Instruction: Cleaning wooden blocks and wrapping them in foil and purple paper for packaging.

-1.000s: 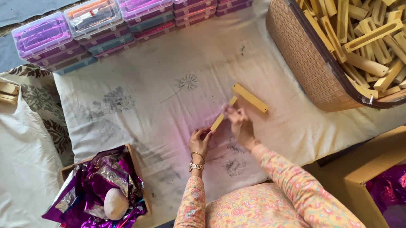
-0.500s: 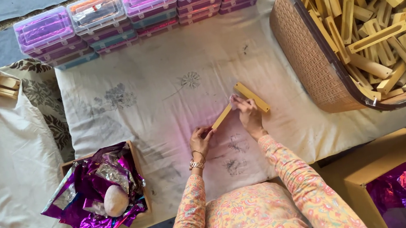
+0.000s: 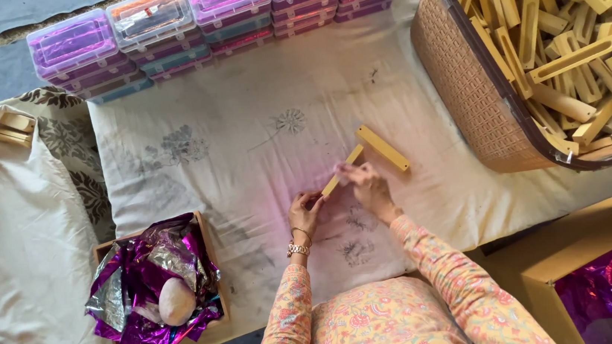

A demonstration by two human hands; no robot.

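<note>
**Both hands on a wooden piece**

Near centre on the white floral cloth (image 3: 246,170): left hand (image 3: 304,215) pinching the near end of a thin pale wooden strip (image 3: 342,171), right hand (image 3: 367,187) closed around its middle. Just beyond, touching: short yellow wooden block (image 3: 383,148). Far right: brown woven basket (image 3: 462,82) of wooden sticks.

Slim wooden stick (image 3: 341,171), diagonal, on cloth
</note>
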